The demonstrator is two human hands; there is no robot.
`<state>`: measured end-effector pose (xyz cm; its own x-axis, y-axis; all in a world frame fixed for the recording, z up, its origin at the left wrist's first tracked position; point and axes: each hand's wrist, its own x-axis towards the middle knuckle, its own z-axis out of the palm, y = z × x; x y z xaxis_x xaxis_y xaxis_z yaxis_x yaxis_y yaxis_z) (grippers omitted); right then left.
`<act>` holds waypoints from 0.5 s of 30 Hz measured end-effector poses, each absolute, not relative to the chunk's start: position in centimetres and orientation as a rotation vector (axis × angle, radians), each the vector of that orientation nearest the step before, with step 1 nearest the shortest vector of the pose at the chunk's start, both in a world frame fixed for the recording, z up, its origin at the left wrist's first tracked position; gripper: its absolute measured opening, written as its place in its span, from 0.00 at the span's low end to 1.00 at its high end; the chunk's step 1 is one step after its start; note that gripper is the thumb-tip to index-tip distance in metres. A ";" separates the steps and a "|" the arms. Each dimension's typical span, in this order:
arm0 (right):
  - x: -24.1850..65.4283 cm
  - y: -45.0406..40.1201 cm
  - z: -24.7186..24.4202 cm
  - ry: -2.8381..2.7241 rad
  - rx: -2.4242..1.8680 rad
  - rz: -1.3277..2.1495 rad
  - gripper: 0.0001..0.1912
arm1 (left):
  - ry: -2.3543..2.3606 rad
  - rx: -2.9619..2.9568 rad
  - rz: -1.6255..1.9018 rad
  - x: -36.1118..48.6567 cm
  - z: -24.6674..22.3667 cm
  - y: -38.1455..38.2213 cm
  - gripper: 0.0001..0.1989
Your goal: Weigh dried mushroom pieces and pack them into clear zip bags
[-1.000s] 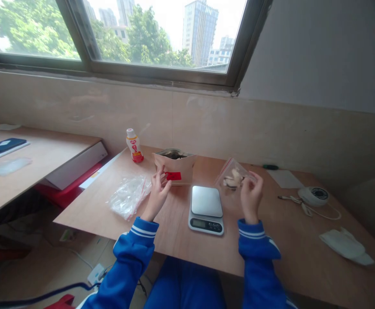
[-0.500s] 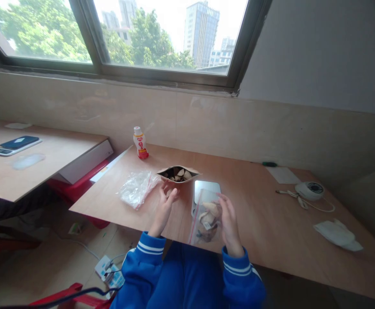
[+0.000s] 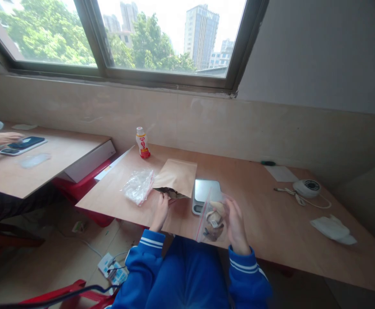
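Note:
A brown kraft paper bag (image 3: pixel 177 176) lies tilted on the table with its open mouth towards me; its dark inside shows only as a narrow strip. At that mouth my left hand (image 3: pixel 161 212) is closed on the bag's near edge, fingertips partly hidden. My right hand (image 3: pixel 236 223) grips the side of a clear zip bag (image 3: pixel 203 229) with a red seal strip. Pale dried slices (image 3: pixel 217 210) and a small white packet fill part of it. Behind the zip bag sits a small digital scale (image 3: pixel 206 189), its platform bare.
Crumpled clear zip bags (image 3: pixel 138 186) lie left of the paper bag, with a red-and-white bottle (image 3: pixel 142 143) behind. To the right are a white dome camera (image 3: pixel 306 189) with its cable and a white cloth-like bundle (image 3: pixel 333 228). A co-worker's hand (image 3: pixel 5 138) is over another scale (image 3: pixel 22 146).
The paper bag has tipped from upright, its mouth now facing me, and my left hand has closed on it. The zip bag has shifted slightly right. The co-worker's hand has moved over their scale.

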<state>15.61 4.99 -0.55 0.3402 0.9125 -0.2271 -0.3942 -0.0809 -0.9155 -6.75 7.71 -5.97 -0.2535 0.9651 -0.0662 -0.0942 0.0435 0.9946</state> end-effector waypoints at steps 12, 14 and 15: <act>12.7 5.3 -1.6 -0.588 -1.270 1.212 0.24 | 1.457 0.989 0.965 -7.8 -3.3 4.8 0.15; 11.9 5.5 -2.0 -0.617 -1.284 1.209 0.25 | 1.165 1.128 0.854 -6.6 -1.4 3.8 0.19; 11.6 5.7 -2.2 -0.634 -1.295 1.205 0.25 | 1.086 1.198 0.853 -6.1 -0.6 3.4 0.19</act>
